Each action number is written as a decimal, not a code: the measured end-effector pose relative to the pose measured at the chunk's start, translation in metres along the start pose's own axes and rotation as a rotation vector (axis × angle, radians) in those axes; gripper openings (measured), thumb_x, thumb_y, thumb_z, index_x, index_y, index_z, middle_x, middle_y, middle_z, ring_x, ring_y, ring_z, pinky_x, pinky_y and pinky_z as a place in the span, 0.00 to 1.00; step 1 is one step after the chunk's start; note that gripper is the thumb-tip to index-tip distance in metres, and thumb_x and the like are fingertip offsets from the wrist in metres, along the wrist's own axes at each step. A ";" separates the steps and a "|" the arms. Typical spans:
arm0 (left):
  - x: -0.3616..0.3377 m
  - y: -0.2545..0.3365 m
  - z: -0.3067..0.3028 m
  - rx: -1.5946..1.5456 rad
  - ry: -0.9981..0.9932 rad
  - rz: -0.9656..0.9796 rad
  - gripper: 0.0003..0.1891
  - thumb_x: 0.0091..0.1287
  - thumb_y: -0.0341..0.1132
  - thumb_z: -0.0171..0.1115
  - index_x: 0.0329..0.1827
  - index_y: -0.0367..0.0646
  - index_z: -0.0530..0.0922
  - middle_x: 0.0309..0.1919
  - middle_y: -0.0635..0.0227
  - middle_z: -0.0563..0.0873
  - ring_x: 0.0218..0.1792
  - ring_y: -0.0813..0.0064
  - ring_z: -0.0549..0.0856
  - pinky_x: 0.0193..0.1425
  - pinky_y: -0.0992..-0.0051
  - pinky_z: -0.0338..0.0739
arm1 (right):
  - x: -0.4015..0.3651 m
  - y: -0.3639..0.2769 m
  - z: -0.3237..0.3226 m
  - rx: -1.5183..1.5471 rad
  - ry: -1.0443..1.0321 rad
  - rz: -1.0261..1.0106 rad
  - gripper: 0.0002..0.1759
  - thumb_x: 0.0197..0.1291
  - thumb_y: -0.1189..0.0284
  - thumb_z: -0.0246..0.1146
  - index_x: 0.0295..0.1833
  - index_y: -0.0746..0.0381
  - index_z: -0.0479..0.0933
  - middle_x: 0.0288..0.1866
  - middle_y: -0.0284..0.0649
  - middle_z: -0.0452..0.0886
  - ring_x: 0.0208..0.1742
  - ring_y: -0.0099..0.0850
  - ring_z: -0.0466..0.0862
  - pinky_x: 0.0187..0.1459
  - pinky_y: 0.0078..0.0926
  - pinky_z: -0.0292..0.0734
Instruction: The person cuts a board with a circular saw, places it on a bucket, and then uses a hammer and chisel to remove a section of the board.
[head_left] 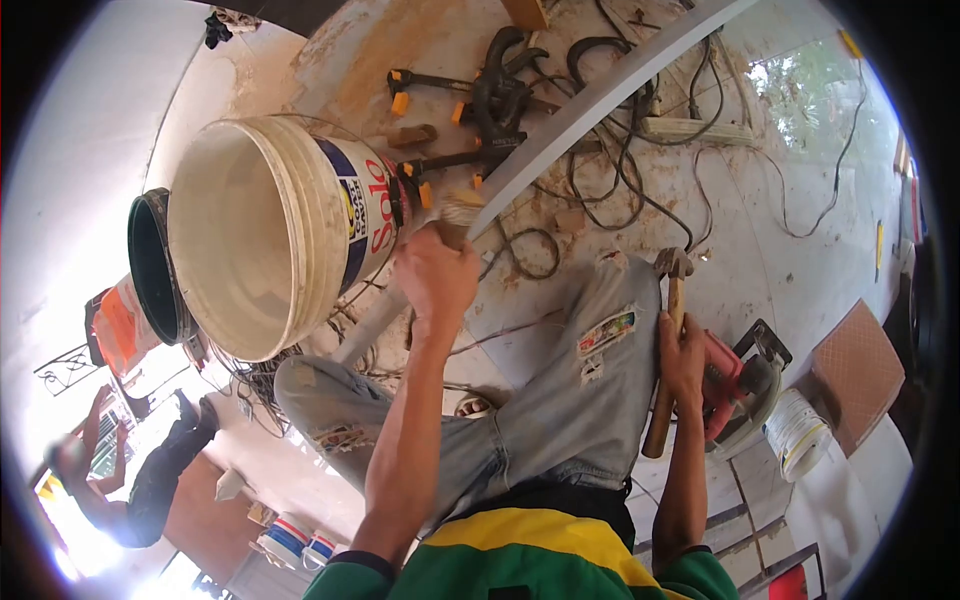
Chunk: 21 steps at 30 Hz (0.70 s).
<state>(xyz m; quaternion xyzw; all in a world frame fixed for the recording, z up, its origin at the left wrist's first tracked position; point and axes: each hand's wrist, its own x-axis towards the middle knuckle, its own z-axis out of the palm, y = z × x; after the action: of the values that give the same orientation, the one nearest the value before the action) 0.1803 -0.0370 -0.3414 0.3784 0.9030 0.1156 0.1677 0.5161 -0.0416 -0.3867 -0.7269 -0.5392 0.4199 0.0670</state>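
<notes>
My left hand (pixel 437 275) is closed around a brush-like tool (pixel 460 212) with a pale end, which touches or nearly touches the lower end of a long grey strip (pixel 570 118). That strip runs up to the upper right. In my right hand (pixel 683 355) is a hammer (pixel 663 400), held by its wooden handle beside my knee, its metal head upward. A large white bucket (pixel 235 240) lies tilted just left of my left hand, its opening facing me. Black clamps with orange grips (pixel 490 110) lie beyond my left hand.
Tangled cables (pixel 620 170) cover the floor ahead. A red power tool (pixel 722 385) and a small white bucket (pixel 797 435) are at the right. Behind the large bucket is a dark bucket (pixel 158 270). Another person (pixel 150 490) is at the lower left.
</notes>
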 end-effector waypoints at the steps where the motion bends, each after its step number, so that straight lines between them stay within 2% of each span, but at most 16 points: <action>1: 0.000 -0.001 0.002 0.005 -0.004 -0.005 0.13 0.48 0.33 0.69 0.33 0.33 0.81 0.30 0.44 0.84 0.35 0.40 0.83 0.44 0.54 0.78 | 0.001 0.001 0.002 -0.001 -0.007 0.003 0.23 0.66 0.57 0.59 0.40 0.72 0.74 0.29 0.51 0.78 0.32 0.38 0.77 0.39 0.38 0.71; 3: 0.001 -0.006 0.000 0.141 -0.019 0.170 0.14 0.50 0.33 0.72 0.35 0.33 0.81 0.28 0.47 0.85 0.27 0.50 0.85 0.34 0.59 0.80 | 0.003 0.006 0.006 0.035 0.035 -0.040 0.23 0.66 0.57 0.59 0.41 0.72 0.75 0.30 0.51 0.78 0.32 0.37 0.77 0.39 0.38 0.72; 4: 0.004 -0.008 -0.006 0.146 -0.017 0.166 0.14 0.50 0.33 0.72 0.35 0.33 0.81 0.28 0.47 0.85 0.27 0.50 0.85 0.34 0.59 0.80 | 0.003 0.007 0.006 0.038 0.029 -0.041 0.23 0.66 0.57 0.59 0.41 0.72 0.75 0.30 0.51 0.78 0.32 0.37 0.77 0.39 0.38 0.72; 6: 0.015 -0.005 -0.031 -0.744 -0.326 -0.258 0.15 0.55 0.32 0.73 0.40 0.32 0.81 0.29 0.51 0.86 0.19 0.68 0.83 0.24 0.69 0.77 | 0.003 0.007 0.003 -0.012 0.014 -0.022 0.23 0.66 0.57 0.60 0.41 0.72 0.75 0.31 0.52 0.79 0.33 0.39 0.78 0.41 0.38 0.72; 8: 0.021 0.008 -0.057 -1.112 -0.235 -0.192 0.14 0.60 0.29 0.70 0.45 0.30 0.79 0.30 0.58 0.86 0.18 0.80 0.79 0.19 0.79 0.72 | 0.001 0.005 0.002 -0.015 0.014 -0.014 0.23 0.65 0.57 0.60 0.42 0.72 0.75 0.31 0.53 0.79 0.33 0.40 0.79 0.41 0.38 0.72; 10: 0.032 0.020 -0.086 -1.194 -0.123 -0.079 0.12 0.61 0.26 0.67 0.45 0.29 0.79 0.27 0.62 0.85 0.16 0.79 0.78 0.18 0.79 0.70 | 0.002 0.003 0.002 -0.016 0.009 -0.016 0.23 0.65 0.57 0.60 0.42 0.72 0.75 0.32 0.54 0.80 0.34 0.42 0.79 0.42 0.38 0.73; 14: 0.033 0.005 -0.125 -0.997 -0.162 0.002 0.09 0.61 0.27 0.67 0.42 0.32 0.81 0.26 0.64 0.85 0.18 0.80 0.79 0.19 0.79 0.71 | -0.001 0.002 0.002 -0.057 0.030 -0.053 0.24 0.65 0.58 0.60 0.44 0.72 0.75 0.34 0.55 0.80 0.36 0.44 0.80 0.43 0.40 0.72; 16: 0.022 -0.004 -0.114 -0.711 -0.189 -0.109 0.07 0.60 0.29 0.69 0.37 0.36 0.82 0.26 0.62 0.87 0.20 0.82 0.79 0.20 0.80 0.72 | 0.000 -0.002 0.002 -0.049 0.029 -0.053 0.24 0.65 0.58 0.60 0.44 0.73 0.75 0.34 0.56 0.80 0.36 0.44 0.80 0.44 0.40 0.72; 17: 0.013 -0.005 -0.104 -0.606 -0.172 -0.149 0.08 0.57 0.31 0.71 0.34 0.36 0.83 0.27 0.60 0.87 0.24 0.80 0.82 0.25 0.75 0.75 | 0.000 -0.004 0.000 -0.062 0.013 -0.042 0.24 0.65 0.57 0.60 0.44 0.73 0.75 0.35 0.57 0.80 0.37 0.45 0.80 0.44 0.40 0.72; 19: 0.008 -0.029 -0.060 -0.474 -0.107 -0.014 0.10 0.55 0.31 0.72 0.35 0.35 0.83 0.26 0.59 0.87 0.28 0.72 0.85 0.31 0.68 0.78 | 0.001 0.000 0.000 -0.072 0.004 -0.031 0.24 0.65 0.57 0.60 0.44 0.73 0.74 0.36 0.57 0.80 0.38 0.46 0.80 0.45 0.41 0.72; 20: 0.007 -0.029 -0.050 -0.476 -0.107 -0.007 0.10 0.55 0.31 0.72 0.35 0.35 0.83 0.26 0.59 0.87 0.28 0.72 0.85 0.31 0.68 0.78 | 0.004 0.006 0.002 -0.089 0.006 -0.040 0.25 0.65 0.57 0.60 0.45 0.73 0.74 0.38 0.58 0.80 0.39 0.47 0.80 0.45 0.41 0.72; 21: 0.006 -0.028 -0.043 -0.391 -0.128 0.033 0.11 0.53 0.31 0.73 0.36 0.35 0.83 0.26 0.56 0.87 0.30 0.66 0.86 0.35 0.65 0.78 | 0.005 0.010 0.004 -0.107 0.006 -0.049 0.26 0.65 0.56 0.60 0.46 0.73 0.74 0.39 0.59 0.80 0.41 0.48 0.81 0.46 0.41 0.73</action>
<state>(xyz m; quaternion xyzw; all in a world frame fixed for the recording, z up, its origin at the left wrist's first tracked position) 0.1420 -0.0555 -0.3130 0.3599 0.8445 0.2671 0.2932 0.5212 -0.0431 -0.3978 -0.7173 -0.5782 0.3867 0.0399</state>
